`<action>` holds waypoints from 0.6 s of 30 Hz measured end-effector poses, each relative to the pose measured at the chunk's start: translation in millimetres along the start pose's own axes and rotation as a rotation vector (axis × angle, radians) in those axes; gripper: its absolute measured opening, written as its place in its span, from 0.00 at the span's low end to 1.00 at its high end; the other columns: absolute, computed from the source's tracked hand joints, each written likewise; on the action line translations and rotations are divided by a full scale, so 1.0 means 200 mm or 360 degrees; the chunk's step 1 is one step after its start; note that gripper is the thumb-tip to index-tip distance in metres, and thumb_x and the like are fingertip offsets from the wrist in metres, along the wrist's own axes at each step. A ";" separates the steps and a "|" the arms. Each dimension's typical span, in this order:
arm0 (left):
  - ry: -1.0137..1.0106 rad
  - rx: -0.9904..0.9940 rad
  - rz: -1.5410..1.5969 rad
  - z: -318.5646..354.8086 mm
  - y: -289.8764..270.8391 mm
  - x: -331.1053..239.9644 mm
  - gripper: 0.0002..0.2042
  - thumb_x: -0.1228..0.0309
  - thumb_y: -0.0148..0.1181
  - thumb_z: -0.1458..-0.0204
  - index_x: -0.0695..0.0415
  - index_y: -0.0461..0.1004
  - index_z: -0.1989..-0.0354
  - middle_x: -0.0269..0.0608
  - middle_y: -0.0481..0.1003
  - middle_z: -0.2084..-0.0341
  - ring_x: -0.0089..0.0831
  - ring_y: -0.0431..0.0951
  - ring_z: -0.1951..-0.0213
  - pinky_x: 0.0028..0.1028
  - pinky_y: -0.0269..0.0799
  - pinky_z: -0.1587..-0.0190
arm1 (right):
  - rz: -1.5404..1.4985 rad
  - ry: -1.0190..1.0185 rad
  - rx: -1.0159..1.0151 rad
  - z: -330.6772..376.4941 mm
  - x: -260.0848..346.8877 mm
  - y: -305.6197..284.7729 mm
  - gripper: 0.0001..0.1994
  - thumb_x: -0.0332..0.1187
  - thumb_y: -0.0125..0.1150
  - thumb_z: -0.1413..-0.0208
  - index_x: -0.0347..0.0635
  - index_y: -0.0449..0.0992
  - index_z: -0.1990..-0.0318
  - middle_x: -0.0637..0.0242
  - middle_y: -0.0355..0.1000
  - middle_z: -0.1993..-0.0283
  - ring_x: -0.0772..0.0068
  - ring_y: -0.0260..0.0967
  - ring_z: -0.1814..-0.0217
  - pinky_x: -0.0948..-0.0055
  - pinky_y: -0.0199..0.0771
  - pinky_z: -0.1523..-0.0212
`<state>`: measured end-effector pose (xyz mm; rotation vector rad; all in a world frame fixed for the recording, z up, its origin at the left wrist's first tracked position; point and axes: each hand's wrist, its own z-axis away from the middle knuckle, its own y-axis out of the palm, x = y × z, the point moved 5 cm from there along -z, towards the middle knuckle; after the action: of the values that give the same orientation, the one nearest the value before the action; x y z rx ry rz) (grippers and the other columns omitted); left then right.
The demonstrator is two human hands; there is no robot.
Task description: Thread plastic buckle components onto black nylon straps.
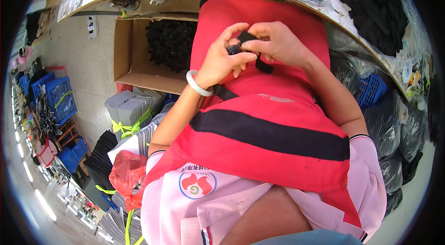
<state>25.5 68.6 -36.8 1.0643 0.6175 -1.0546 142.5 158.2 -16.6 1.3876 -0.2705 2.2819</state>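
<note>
Both hands [248, 52] pinching black buckle [234, 49]

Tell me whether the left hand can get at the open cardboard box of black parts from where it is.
Probably yes: the left hand pinches a black buckle over the red vest, and the cardboard box lies open beside it with nothing between, though the hand is occupied.

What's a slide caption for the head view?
Both hands, left hand and right hand, thread a black strap through a buckle on a red vest.

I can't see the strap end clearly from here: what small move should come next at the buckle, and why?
Probably draw the black strap further through the black buckle. The left hand pinches the buckle, the right hand holds the strap at it, and a loose tail hangs over the red vest.
</note>
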 end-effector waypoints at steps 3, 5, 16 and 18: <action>0.0094 -0.0124 0.0196 -0.01 -0.06 0.03 0.22 0.83 0.63 0.50 0.63 0.68 0.45 0.37 0.74 0.75 0.23 0.76 0.77 0.20 0.72 0.81 | -0.0220 -0.0026 -0.0243 -0.02 -0.03 -0.08 0.08 0.33 0.60 0.41 0.36 0.75 0.64 0.71 0.72 0.74 0.86 0.64 0.82 0.84 0.61 0.83; 0.0090 -0.0320 0.0504 -0.03 -0.06 0.04 0.14 0.81 0.62 0.48 0.66 0.74 0.53 0.38 0.76 0.73 0.23 0.76 0.75 0.19 0.72 0.80 | -0.0420 -0.0064 -0.0316 -0.03 -0.07 -0.03 0.09 0.34 0.60 0.40 0.37 0.75 0.64 0.71 0.72 0.74 0.86 0.64 0.81 0.84 0.62 0.82; 0.0226 -0.0564 -0.0079 -0.06 -0.08 -0.03 0.06 0.75 0.63 0.46 0.64 0.80 0.63 0.33 0.74 0.81 0.14 0.66 0.84 0.16 0.57 0.83 | -0.0401 -0.0041 -0.0289 0.07 0.00 -0.06 0.11 0.36 0.52 0.36 0.35 0.69 0.60 0.66 0.72 0.75 0.83 0.63 0.83 0.82 0.63 0.84; 0.0226 -0.0544 -0.0097 -0.07 -0.06 -0.03 0.05 0.75 0.64 0.47 0.64 0.80 0.64 0.30 0.73 0.84 0.13 0.66 0.84 0.16 0.58 0.83 | -0.0563 0.0024 -0.0202 0.05 0.00 -0.02 0.10 0.36 0.53 0.36 0.36 0.70 0.62 0.65 0.72 0.76 0.82 0.62 0.85 0.81 0.61 0.86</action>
<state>12.6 81.7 -42.2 0.8279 0.9143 -0.8904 153.3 158.1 -11.9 1.2429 -0.1475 1.9499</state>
